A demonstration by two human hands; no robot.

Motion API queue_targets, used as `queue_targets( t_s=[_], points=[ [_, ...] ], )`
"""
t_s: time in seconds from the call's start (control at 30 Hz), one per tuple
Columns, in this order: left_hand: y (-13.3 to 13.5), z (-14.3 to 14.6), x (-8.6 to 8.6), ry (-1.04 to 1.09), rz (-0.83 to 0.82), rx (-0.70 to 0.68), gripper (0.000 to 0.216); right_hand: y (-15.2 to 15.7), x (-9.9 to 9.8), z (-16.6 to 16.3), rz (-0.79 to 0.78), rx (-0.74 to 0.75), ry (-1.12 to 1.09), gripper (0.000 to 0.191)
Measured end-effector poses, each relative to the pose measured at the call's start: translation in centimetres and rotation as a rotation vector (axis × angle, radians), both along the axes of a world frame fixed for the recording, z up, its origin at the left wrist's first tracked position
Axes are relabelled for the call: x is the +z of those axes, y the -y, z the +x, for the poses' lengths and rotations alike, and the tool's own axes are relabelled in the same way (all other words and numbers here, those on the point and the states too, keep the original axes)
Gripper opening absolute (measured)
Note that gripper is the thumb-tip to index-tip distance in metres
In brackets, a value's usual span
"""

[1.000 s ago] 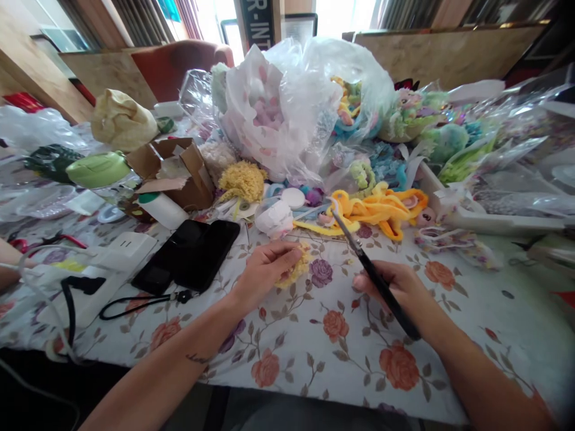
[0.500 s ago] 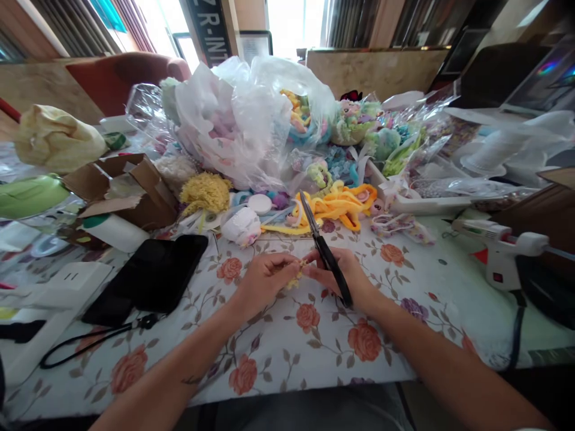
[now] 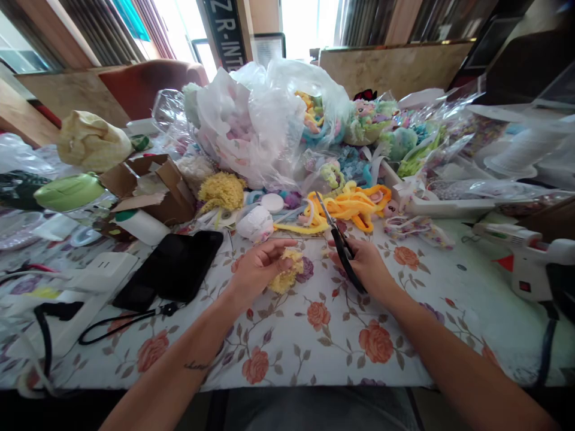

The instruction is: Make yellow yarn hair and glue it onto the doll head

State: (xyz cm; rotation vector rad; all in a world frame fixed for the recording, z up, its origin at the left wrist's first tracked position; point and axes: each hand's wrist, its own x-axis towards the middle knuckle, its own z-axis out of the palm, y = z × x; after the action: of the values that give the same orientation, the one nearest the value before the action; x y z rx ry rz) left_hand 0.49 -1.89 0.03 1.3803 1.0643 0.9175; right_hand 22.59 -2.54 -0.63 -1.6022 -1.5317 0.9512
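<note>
My left hand has its thumb and fingers closed on a piece of fluffy yellow yarn, a crinkled bunch just above the tablecloth. In my right hand is a pair of scissors with black handles, the metal blades pointing away toward the pile. A small pale-yellow bit shows by the right fingertips, too small to name. A larger yellow fluffy bundle lies beyond my left hand, beside a white wrapped ball.
Orange-yellow fuzzy strips lie past the scissors, before a big plastic bag. A phone, cardboard box and power strip stand left. A hot glue gun is at right, on the floral tablecloth.
My hands have moved apart from each other. The yellow yarn, mostly hidden between the fingers before, now shows as a fuller bunch at my left hand. The whole view has shifted right.
</note>
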Motion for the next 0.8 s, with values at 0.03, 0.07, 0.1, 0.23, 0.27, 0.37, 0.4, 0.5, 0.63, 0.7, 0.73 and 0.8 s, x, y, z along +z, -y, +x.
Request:
queue_targets(
  t_s=[0.03, 0.07, 0.1, 0.23, 0.27, 0.37, 0.4, 0.5, 0.63, 0.7, 0.73, 0.8],
  points=[
    [0.0, -0.1, 0.0, 0.005, 0.032, 0.020, 0.035, 0.0, -0.1, 0.0, 0.010, -0.004, 0.012, 0.022],
    [0.0, -0.3, 0.0, 0.012, 0.068, 0.046, 0.033, -0.1, -0.1, 0.1, 0.023, -0.018, 0.013, 0.021],
    [0.0, -0.4, 0.1, 0.019, 0.107, 0.077, 0.031, -0.1, -0.2, 0.1, 0.031, -0.031, 0.007, 0.021],
    [-0.1, -1.2, 0.1, -0.081, 0.261, 0.260, 0.017, 0.1, -0.1, 0.3, -0.002, -0.038, -0.069, 0.025],
    [-0.1, -1.3, 0.1, -0.127, 0.295, 0.306, 0.015, 0.2, 0.0, 0.3, -0.011, -0.024, -0.102, 0.027],
    [-0.1, -1.7, -0.2, -0.265, 0.420, 0.396, 0.015, 1.1, 0.5, 0.1, -0.052, 0.117, -0.186, 0.037],
    [0.0, -1.8, -0.4, -0.309, 0.471, 0.410, 0.016, 1.5, 0.7, 0.0, -0.094, 0.199, -0.194, 0.041],
    [0.1, -1.8, -0.7, -0.384, 0.599, 0.433, 0.013, 2.5, 1.8, -0.2, -0.303, 0.463, -0.158, 0.048],
    [0.1, -1.7, -0.9, -0.379, 0.629, 0.448, 0.013, 3.1, 3.4, -0.2, -0.440, 0.612, -0.129, 0.048],
    [0.1, -1.7, -0.9, -0.385, 0.639, 0.446, 0.012, 3.1, 4.0, -0.2, -0.455, 0.607, -0.110, 0.047],
    [0.1, -1.6, -0.9, -0.390, 0.659, 0.443, 0.012, 3.0, 4.1, -0.2, -0.466, 0.604, -0.104, 0.048],
    [0.2, -1.6, -0.8, -0.398, 0.717, 0.442, 0.010, 2.8, 4.3, -0.3, -0.488, 0.593, -0.099, 0.050]
  ],
)
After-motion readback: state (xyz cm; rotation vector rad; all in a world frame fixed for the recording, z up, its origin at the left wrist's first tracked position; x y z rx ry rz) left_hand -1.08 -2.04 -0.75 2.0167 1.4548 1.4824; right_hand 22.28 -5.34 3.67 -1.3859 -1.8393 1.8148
